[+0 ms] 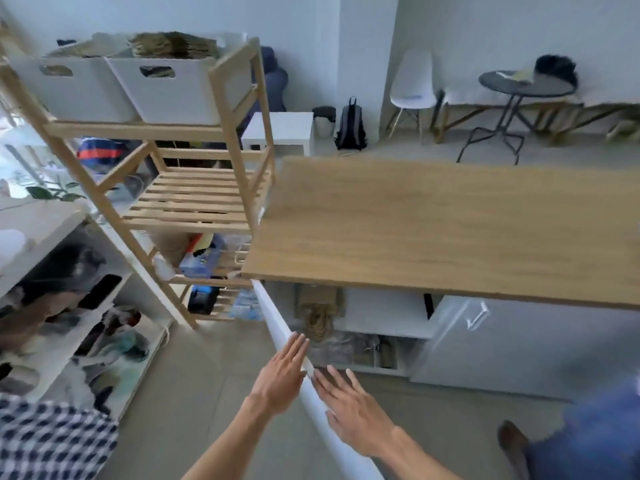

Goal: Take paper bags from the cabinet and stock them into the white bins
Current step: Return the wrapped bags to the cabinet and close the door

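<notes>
hands, cabinet door edge-on

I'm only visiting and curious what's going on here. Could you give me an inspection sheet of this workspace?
Surface: wooden countertop, bare on top.
Job's things: two white bins on the wooden rack's top shelf, both holding paper bags; more bags in the open cabinet below the counter.
Clutter: mixed items on the rack's lower shelves and the white shelving at left.
Grips: left hand and right hand both open, either side of the cabinet door edge.
Cables: nothing seen.
Surroundings: white chair, round table, backpack.
</notes>
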The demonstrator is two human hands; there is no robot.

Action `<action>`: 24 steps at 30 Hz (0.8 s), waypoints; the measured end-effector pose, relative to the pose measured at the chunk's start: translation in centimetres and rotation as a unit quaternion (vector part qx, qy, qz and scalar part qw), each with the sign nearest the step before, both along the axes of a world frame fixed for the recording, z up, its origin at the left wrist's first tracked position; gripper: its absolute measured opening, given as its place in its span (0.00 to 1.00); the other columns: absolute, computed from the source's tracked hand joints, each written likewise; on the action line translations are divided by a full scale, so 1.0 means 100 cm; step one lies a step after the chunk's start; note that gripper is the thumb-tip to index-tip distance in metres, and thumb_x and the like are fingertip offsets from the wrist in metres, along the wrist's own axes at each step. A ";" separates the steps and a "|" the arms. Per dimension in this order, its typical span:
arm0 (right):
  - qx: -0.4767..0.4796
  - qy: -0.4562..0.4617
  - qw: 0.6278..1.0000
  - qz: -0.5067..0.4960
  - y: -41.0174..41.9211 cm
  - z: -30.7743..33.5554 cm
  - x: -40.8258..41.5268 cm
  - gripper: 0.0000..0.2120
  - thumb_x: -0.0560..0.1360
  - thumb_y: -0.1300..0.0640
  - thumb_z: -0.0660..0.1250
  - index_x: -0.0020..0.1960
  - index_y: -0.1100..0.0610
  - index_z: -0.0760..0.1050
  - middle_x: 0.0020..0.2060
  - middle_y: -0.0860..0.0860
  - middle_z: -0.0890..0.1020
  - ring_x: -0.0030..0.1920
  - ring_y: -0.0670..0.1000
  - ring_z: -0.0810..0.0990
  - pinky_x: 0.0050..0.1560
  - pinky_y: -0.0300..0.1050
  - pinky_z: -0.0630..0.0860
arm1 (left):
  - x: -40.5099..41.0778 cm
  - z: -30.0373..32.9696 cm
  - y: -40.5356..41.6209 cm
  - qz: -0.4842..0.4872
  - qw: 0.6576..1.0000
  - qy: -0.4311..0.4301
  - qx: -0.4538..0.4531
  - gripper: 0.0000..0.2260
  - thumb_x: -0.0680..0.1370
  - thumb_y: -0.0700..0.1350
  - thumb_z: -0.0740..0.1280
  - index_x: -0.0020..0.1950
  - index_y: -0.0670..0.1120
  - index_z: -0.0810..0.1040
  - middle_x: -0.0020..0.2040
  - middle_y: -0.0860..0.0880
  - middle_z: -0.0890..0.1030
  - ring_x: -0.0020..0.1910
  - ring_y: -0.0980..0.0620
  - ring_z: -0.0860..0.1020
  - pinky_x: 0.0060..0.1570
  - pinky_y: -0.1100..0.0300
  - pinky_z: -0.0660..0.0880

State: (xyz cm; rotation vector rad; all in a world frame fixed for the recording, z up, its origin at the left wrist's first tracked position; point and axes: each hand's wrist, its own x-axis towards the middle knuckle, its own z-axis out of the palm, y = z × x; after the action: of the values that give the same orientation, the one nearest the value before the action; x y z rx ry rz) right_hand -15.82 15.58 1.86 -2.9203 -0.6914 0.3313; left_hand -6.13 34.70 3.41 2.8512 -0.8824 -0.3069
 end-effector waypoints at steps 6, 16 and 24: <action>-0.061 -0.022 0.998 -0.021 -0.045 0.011 0.012 0.36 0.73 0.53 0.73 0.78 0.53 0.66 0.74 0.45 0.72 0.74 0.55 0.72 0.70 0.58 0.71 | 0.018 0.003 -0.026 -0.023 0.999 0.006 0.037 0.33 0.79 0.58 0.45 0.76 0.38 0.65 0.78 0.44 0.56 0.77 0.46 0.51 0.74 0.50 0.57; -0.030 -0.025 0.979 -0.198 -0.094 0.003 0.037 0.41 0.60 0.59 0.80 0.72 0.57 0.75 0.70 0.50 0.78 0.70 0.56 0.76 0.75 0.55 0.63 | 0.057 -0.016 -0.081 -0.005 1.000 -0.007 0.029 0.39 0.75 0.55 0.71 0.79 0.40 0.60 0.78 0.42 0.44 0.71 0.55 0.19 0.75 0.47 0.49; -0.007 -0.043 0.950 -0.308 -0.119 -0.007 0.051 0.46 0.62 0.60 0.76 0.78 0.61 0.66 0.77 0.58 0.67 0.76 0.60 0.67 0.74 0.58 0.53 | 0.069 -0.031 -0.103 0.040 0.999 -0.017 0.017 0.60 0.58 0.46 0.82 0.80 0.48 0.47 0.76 0.39 0.62 0.79 0.42 0.51 0.73 0.50 0.42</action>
State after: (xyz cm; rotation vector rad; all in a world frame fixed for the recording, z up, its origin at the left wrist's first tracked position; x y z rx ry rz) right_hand -10.76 3.69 1.14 -2.9776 0.2360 0.1358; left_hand 0.75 24.41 0.32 2.9225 -0.7737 -0.2671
